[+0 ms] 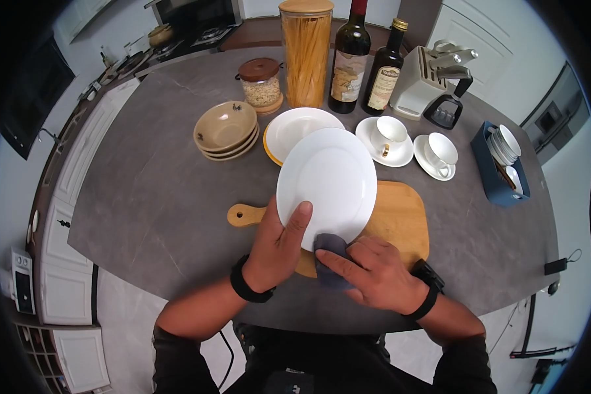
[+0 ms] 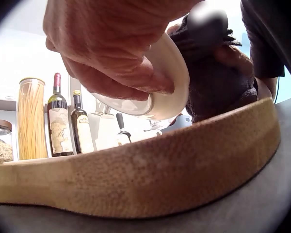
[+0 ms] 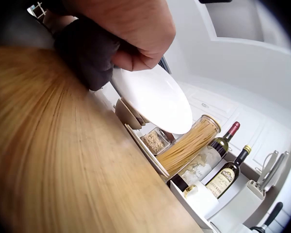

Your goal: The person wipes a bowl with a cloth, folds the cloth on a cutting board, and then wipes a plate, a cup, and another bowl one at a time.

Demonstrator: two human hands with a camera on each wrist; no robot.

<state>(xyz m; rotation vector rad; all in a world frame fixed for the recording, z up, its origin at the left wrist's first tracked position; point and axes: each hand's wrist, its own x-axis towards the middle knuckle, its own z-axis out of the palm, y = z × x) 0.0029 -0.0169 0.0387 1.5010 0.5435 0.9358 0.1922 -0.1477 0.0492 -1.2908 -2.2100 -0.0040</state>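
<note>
Black clothing (image 1: 276, 358) of the person is nearest, at the bottom edge of the head view, and two bare forearms reach from it over the grey surface (image 1: 144, 157). The left hand (image 1: 276, 246) grips a white oval plate (image 1: 328, 177) at its lower left rim: the thumb lies on the upper face, and the other fingers are bent behind. The right hand (image 1: 384, 272) is half closed and holds a dark grey cloth (image 1: 333, 276) against the lower rim of this plate, with the index finger lying along the cloth. The plate is tilted above a wooden cutting board (image 1: 404, 217); whether its rim touches the board, I cannot tell.

Behind the held plate, a second white plate (image 1: 299, 125) with a yellow edge is on the surface, partly covered from sight. To its left are stacked beige bowls (image 1: 226, 128); to its right stand two white cups, one (image 1: 389, 130) and another (image 1: 441, 150), each on a saucer. Farther back are a jar of grains (image 1: 261, 90), a tall pasta jar (image 1: 306, 59), two dark bottles (image 1: 349, 69) and a knife block (image 1: 412, 82). A blue basket (image 1: 499, 192) with dishes stands at the right.
</note>
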